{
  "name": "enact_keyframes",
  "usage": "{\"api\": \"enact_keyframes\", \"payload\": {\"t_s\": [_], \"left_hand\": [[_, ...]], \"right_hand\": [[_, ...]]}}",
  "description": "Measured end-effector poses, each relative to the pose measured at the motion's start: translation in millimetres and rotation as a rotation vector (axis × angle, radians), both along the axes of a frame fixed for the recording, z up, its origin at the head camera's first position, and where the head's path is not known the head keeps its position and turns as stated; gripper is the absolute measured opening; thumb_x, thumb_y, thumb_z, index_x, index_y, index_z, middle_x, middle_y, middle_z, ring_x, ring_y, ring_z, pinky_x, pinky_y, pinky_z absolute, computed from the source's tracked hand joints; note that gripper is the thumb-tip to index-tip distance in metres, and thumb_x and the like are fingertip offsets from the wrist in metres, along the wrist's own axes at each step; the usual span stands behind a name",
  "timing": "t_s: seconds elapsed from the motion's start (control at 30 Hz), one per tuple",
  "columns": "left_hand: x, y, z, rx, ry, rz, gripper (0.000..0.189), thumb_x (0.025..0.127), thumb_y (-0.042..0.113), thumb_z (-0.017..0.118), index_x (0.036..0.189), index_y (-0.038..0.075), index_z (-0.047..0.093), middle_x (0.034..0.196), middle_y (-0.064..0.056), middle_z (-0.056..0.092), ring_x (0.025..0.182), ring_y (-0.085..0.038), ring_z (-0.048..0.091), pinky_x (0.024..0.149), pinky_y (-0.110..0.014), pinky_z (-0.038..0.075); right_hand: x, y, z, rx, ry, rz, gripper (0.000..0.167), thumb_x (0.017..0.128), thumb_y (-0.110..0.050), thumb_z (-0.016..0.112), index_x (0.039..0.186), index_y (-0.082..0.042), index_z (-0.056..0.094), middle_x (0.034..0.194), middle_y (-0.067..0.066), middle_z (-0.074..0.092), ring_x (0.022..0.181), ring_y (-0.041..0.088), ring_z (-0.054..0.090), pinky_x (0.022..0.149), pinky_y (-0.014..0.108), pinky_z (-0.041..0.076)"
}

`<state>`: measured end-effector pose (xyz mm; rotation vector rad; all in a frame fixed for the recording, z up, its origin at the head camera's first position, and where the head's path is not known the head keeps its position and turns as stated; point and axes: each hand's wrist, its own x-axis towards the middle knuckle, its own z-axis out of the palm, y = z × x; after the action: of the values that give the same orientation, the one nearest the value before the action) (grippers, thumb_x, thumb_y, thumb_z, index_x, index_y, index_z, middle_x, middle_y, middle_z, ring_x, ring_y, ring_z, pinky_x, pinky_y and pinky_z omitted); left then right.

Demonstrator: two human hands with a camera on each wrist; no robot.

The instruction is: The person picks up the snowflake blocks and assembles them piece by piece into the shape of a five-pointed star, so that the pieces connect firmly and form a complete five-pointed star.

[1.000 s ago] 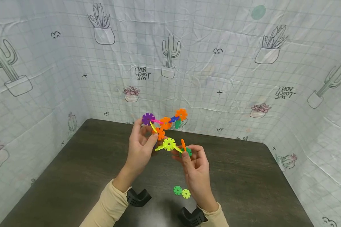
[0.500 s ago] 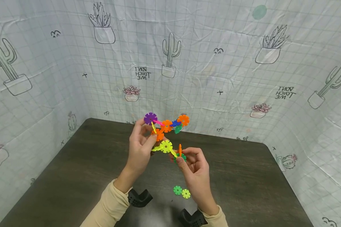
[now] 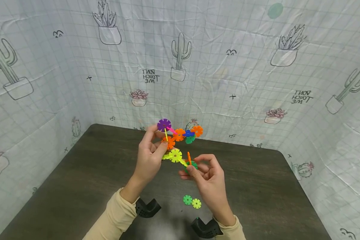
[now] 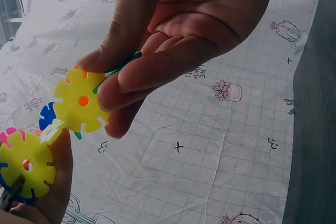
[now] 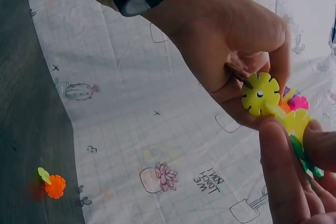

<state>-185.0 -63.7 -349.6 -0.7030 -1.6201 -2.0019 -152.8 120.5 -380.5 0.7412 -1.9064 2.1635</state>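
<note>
A chain of slotted plastic interlocking discs is held up between both hands above the table. My left hand (image 3: pixel 150 156) pinches it near an orange disc (image 3: pixel 169 143). Above that, a purple disc (image 3: pixel 164 125) joins through pink to another orange disc (image 3: pixel 179 135), then blue, green and orange ones. Below, a yellow disc (image 3: pixel 175 155) links toward a green disc (image 3: pixel 193 165), which my right hand (image 3: pixel 211 181) pinches between thumb and fingers. An orange disc (image 3: pixel 189 157) stands edge-on at that green one. In the left wrist view, fingers partly hide the green disc (image 4: pixel 123 66).
On the dark table (image 3: pixel 108 173) lie a loose green disc (image 3: pixel 187 200) and a yellow-green disc (image 3: pixel 196 203), side by side. The right wrist view has an orange disc (image 5: pixel 55 186) low on the left. A cactus-print cloth (image 3: pixel 210 83) stands around the back and sides.
The upper part of the chain has turned and its far orange end has dropped. The right hand has moved slightly down with the green disc. Both hands keep their grip.
</note>
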Motion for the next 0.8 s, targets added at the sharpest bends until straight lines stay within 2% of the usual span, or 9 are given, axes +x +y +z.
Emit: {"api": "enact_keyframes", "payload": {"t_s": [0.1,0.2,0.3,0.4,0.6,0.8], "left_hand": [[0.4,0.7,0.1,-0.02,-0.01,0.008,0.038,0.094,-0.012,0.046,0.132,-0.009,0.047,0.096,-0.004,0.048,0.054,-0.01,0.046,0.056,-0.018,0.048],[0.7,1.1,-0.4,-0.034,-0.012,0.028,0.038,0.095,-0.01,0.046,0.133,-0.008,0.048,0.094,-0.008,0.047,0.048,-0.009,0.033,0.048,-0.02,0.034],[1.2,1.2,-1.8,-0.059,-0.015,0.062,0.038,0.095,-0.01,0.047,0.133,-0.006,0.05,0.094,-0.013,0.048,0.047,-0.009,0.029,0.044,-0.022,0.028],[2.0,1.2,-3.3,-0.085,-0.025,0.087,0.039,0.094,-0.011,0.047,0.133,-0.005,0.05,0.095,-0.016,0.048,0.046,-0.007,0.028,0.042,-0.022,0.025],[4.3,1.7,-3.0,-0.12,-0.043,0.118,0.039,0.094,-0.012,0.048,0.133,-0.003,0.053,0.093,-0.015,0.05,0.045,-0.005,0.027,0.041,-0.021,0.023],[5.2,1.9,-2.3,-0.144,-0.059,0.112,0.038,0.095,-0.011,0.048,0.132,-0.002,0.053,0.091,-0.019,0.051,0.044,-0.007,0.028,0.04,-0.022,0.025]], "right_hand": [[1.0,-1.5,0.2,-0.003,-0.035,-0.028,0.025,0.097,0.003,0.063,0.112,0.009,0.043,0.095,0.007,0.077,0.08,0.025,0.078,0.073,0.05,0.062],[1.3,-2.7,0.3,-0.007,-0.07,-0.039,0.024,0.097,0.002,0.064,0.111,0.007,0.045,0.093,0.01,0.077,0.08,0.025,0.078,0.073,0.048,0.062],[1.1,-3.6,0.3,-0.013,-0.099,-0.037,0.026,0.097,0.001,0.065,0.111,0.007,0.044,0.092,0.013,0.077,0.08,0.026,0.078,0.074,0.046,0.062],[0.5,-4.4,-0.2,-0.015,-0.116,-0.039,0.027,0.097,0.0,0.065,0.111,0.008,0.043,0.091,0.013,0.076,0.08,0.026,0.078,0.075,0.046,0.062],[-0.8,-5.4,-2.4,-0.029,-0.15,-0.044,0.03,0.097,-0.002,0.065,0.112,0.01,0.042,0.091,0.01,0.077,0.083,0.029,0.078,0.077,0.049,0.061],[-1.9,-5.8,-5.8,-0.076,-0.208,-0.021,0.024,0.098,-0.003,0.065,0.11,0.003,0.045,0.091,0.008,0.078,0.084,0.026,0.078,0.078,0.042,0.062]]}}
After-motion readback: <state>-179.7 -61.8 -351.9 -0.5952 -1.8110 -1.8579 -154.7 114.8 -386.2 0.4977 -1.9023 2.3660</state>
